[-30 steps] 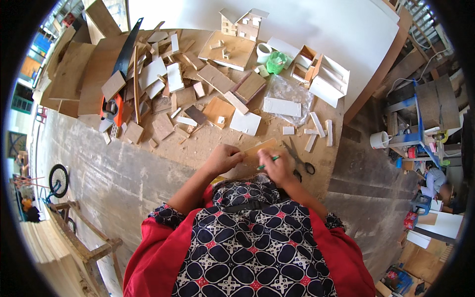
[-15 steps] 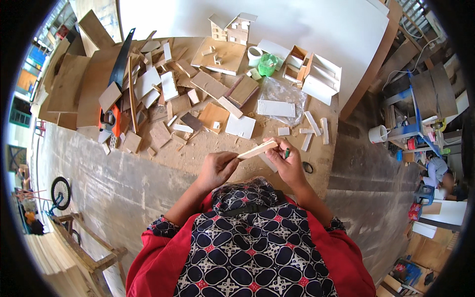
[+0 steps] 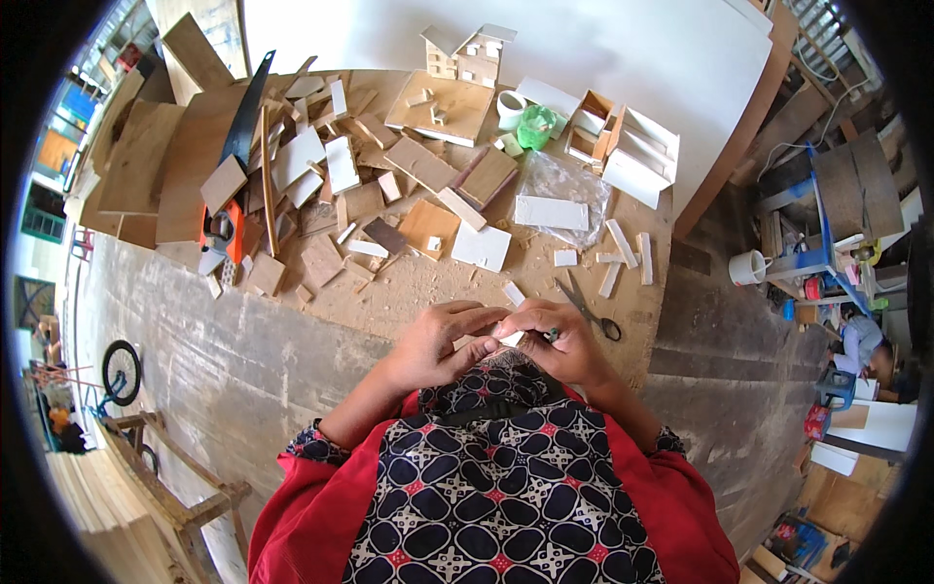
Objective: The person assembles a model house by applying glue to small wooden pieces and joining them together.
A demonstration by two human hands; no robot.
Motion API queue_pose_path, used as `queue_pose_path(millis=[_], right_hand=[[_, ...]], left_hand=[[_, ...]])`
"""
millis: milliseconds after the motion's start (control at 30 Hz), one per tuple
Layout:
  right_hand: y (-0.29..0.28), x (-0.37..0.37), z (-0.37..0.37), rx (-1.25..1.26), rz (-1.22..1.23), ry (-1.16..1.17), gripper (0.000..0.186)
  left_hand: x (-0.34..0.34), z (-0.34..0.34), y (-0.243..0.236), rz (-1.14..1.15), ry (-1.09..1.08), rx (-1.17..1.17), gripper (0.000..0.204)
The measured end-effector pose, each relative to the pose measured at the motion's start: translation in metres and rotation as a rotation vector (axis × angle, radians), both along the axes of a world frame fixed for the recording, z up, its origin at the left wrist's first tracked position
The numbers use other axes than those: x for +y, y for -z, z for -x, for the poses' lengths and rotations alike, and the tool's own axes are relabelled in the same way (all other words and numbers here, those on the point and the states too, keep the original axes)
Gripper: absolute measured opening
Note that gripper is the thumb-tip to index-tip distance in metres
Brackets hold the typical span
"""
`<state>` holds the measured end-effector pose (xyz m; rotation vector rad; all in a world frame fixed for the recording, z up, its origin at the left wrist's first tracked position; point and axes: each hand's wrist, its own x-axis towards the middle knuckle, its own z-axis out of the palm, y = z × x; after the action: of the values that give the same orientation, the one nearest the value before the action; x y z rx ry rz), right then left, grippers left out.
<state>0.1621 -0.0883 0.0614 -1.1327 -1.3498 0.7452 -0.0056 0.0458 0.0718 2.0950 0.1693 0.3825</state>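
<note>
Left of the scissors (image 3: 587, 311), the left hand (image 3: 440, 343) and right hand (image 3: 556, 341) pinch a small pale wood piece (image 3: 511, 339) between them, apparently to steady it from both sides; a green pencil (image 3: 552, 335) is tucked into the right hand, presumably leaving its fingertips free. Well beyond the scissors on the counter (image 3: 428, 292), a white cup (image 3: 510, 117) touches or nearly touches a green plastic tub (image 3: 537, 128), contents unclear to me.

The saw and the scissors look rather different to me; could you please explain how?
The saw is much larger than the scissors. The saw has an orange handle, while the scissors' visible handle is black. The saw sits among wood scraps at the left of the table; the scissors lie near the right hand. Both are cutting tools.
</note>
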Motion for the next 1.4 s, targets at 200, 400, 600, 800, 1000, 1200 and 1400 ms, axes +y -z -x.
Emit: queue_pose_path(millis=[200,400,600,800,1000,1200,1400], right_hand=[[-0.011,-0.006,-0.004,0.069,0.323,0.108,0.031],[-0.008,-0.002,-0.009,-0.047,0.143,0.026,0.021],[-0.001,0.0,-0.012,-0.053,0.078,-0.038,0.011],[0.006,0.001,-0.015,0.007,0.083,-0.06,0.012],[0.015,0.003,-0.025,-0.091,0.48,0.177,0.029],[0.05,0.006,-0.047,-0.65,0.274,0.521,0.037],[0.025,0.012,-0.034,-0.13,0.291,0.114,0.029]], left_hand=[[-0.004,0.002,0.012,0.196,-0.054,0.008,0.03],[-0.004,0.002,0.015,0.196,-0.038,0.029,0.027],[0.003,0.004,0.012,0.153,0.013,-0.017,0.027],[-0.001,0.001,0.003,0.045,-0.019,0.032,0.029],[-0.001,-0.001,0.012,-0.006,-0.163,0.104,0.022],[-0.003,-0.001,0.016,0.065,-0.259,0.174,0.021],[-0.005,-0.002,0.024,0.074,-0.278,0.22,0.02]])
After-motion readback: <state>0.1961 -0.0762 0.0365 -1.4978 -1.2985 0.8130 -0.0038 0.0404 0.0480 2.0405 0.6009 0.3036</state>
